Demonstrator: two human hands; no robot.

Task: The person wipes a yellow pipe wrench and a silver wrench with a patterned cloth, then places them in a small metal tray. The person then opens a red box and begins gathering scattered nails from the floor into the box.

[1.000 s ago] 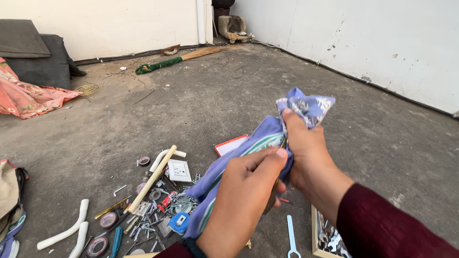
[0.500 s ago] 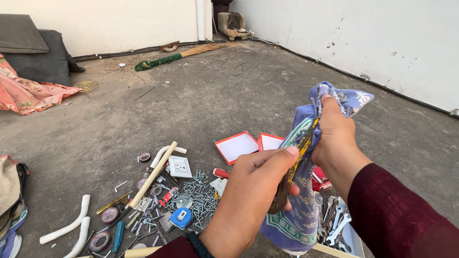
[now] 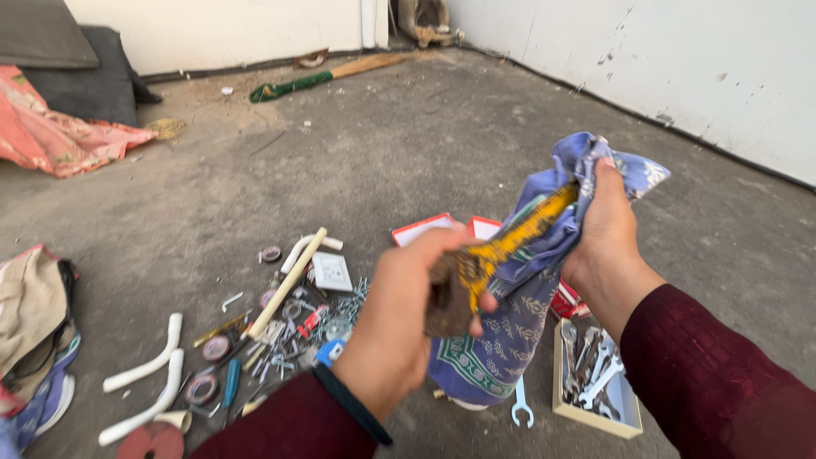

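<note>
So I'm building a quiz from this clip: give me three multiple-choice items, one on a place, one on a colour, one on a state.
1. Where is the tray of spanners?
A. below the right hand
B. beside the broom
C. on the pink cloth

2. What colour is the tool being wiped?
A. green
B. yellow
C. white

3. How is the blue cloth held?
A. spread flat on the floor
B. folded in the tray
C. bunched round the tool by the right hand

Answers: 1 A, it sits on the floor under that wrist; 2 B, its shaft shows yellow; 3 C, the left hand grips the handle end.
</note>
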